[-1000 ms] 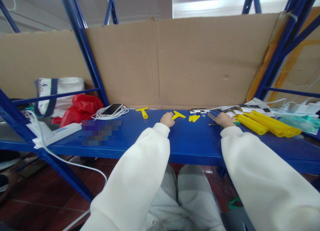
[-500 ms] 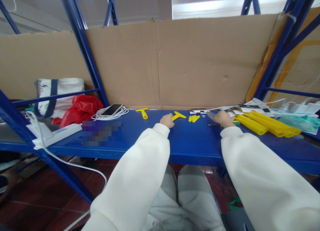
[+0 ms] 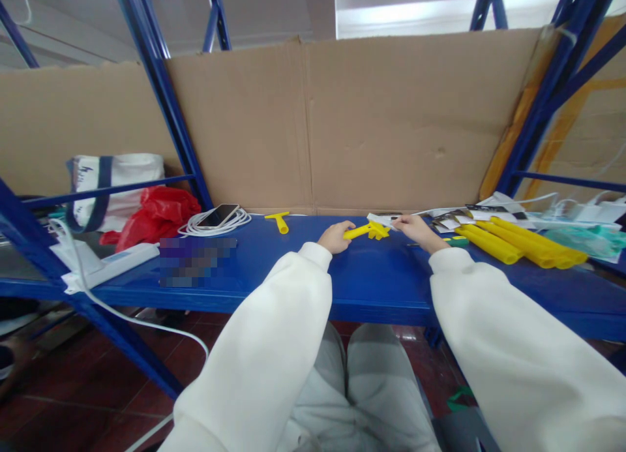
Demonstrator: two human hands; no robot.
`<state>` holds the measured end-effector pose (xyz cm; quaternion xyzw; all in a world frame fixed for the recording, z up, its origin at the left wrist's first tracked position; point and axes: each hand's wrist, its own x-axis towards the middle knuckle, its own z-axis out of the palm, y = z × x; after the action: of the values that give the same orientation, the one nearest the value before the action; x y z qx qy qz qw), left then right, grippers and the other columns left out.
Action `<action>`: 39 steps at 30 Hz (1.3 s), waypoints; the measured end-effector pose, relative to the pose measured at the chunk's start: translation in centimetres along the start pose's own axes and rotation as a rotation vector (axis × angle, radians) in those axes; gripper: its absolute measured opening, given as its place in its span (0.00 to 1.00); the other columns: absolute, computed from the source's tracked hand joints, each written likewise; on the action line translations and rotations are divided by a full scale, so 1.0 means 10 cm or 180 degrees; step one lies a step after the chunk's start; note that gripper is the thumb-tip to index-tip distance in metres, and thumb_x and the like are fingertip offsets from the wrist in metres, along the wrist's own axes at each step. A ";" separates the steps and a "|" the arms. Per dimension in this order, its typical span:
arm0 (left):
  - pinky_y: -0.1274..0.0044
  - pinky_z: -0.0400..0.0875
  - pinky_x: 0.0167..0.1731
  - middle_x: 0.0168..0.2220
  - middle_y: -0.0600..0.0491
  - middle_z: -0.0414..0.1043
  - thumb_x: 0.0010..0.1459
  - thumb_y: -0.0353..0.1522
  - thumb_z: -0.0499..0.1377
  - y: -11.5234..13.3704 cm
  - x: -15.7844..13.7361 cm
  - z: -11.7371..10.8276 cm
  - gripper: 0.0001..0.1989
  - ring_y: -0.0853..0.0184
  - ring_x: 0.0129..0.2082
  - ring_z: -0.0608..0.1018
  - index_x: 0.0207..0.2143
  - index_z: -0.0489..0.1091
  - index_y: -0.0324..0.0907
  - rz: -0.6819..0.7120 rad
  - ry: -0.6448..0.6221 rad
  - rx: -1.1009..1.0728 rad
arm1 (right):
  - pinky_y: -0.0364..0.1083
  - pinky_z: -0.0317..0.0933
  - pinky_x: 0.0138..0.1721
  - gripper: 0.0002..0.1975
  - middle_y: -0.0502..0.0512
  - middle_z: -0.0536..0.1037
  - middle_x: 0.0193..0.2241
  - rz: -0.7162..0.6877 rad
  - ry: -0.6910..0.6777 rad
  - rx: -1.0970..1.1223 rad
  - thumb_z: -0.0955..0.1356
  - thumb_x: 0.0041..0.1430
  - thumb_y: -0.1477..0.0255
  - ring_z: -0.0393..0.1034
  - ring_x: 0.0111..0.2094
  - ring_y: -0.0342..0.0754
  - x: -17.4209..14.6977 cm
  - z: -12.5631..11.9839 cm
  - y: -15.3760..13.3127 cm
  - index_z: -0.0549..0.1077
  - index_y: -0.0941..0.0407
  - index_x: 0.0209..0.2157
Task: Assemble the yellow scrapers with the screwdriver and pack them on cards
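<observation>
My left hand (image 3: 335, 237) is closed around the stem of a yellow T-shaped handle (image 3: 359, 231), whose crossbar points right. Small yellow flat pieces (image 3: 379, 231) lie at the crossbar's end; where one stops and the other begins is hard to make out. The fingers of my right hand (image 3: 415, 230) are pinched on a thin pale flat piece (image 3: 380, 220), just behind the crossbar. Under my right wrist lies what looks like a screwdriver with a green handle (image 3: 458, 241). A second yellow T-shaped handle (image 3: 280, 222) rests farther left on the blue shelf (image 3: 372, 282).
Several yellow tubes (image 3: 528, 243) and black-and-white packets (image 3: 450, 218) lie on the right. A coiled white cable (image 3: 195, 226) with a phone (image 3: 220, 214), a red bag (image 3: 161, 210) and a white power strip (image 3: 122, 261) are at the left. Cardboard (image 3: 391, 126) walls the back.
My right hand has moved left from beside the yellow tubes, carrying the pale flat piece. My left hand has shifted slightly right with the T-shaped handle, bringing it to the small yellow pieces.
</observation>
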<state>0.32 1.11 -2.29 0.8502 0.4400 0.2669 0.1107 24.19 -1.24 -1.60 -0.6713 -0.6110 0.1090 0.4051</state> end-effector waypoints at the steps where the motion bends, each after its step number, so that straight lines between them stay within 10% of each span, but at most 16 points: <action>1: 0.73 0.68 0.57 0.51 0.51 0.77 0.53 0.21 0.62 0.00 0.00 0.00 0.24 0.62 0.53 0.77 0.52 0.73 0.45 0.0049 0.0024 -0.0054 | 0.44 0.64 0.39 0.08 0.54 0.80 0.27 0.0030 -0.0034 0.0097 0.65 0.51 0.75 0.72 0.34 0.49 -0.01 0.01 0.00 0.75 0.58 0.23; 39: 0.69 0.68 0.57 0.50 0.48 0.76 0.53 0.20 0.58 -0.01 0.01 0.01 0.22 0.61 0.52 0.77 0.51 0.72 0.41 0.0740 0.0323 0.0164 | 0.38 0.54 0.20 0.12 0.49 0.70 0.15 0.0596 -0.0843 0.1738 0.74 0.53 0.71 0.63 0.18 0.38 -0.10 -0.01 -0.06 0.70 0.58 0.22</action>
<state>0.32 1.28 -2.38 0.8835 0.3503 0.3092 0.0347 23.60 -2.28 -1.49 -0.5710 -0.5422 0.3923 0.4756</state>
